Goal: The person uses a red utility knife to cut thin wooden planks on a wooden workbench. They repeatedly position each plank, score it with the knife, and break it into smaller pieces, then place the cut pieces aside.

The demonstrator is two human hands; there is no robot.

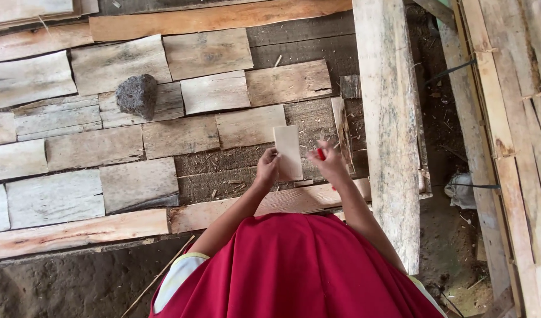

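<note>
My left hand (pixel 267 168) grips the left edge of a small pale wooden slat (pixel 288 151), holding it upright over the plank floor. My right hand (pixel 329 165) is closed around a small red-handled tool (pixel 321 154) just to the right of the slat, close to its edge. Whether the tool touches the slat I cannot tell. Both forearms reach out from a red garment (pixel 294 271) at the bottom of the view.
Several short wooden boards (pixel 182 135) lie side by side in rows on the floor, with a dark rough stone (pixel 137 95) resting on them at upper left. A thick vertical timber (pixel 391 129) stands right of my hands. Long slats (pixel 506 118) fill the far right.
</note>
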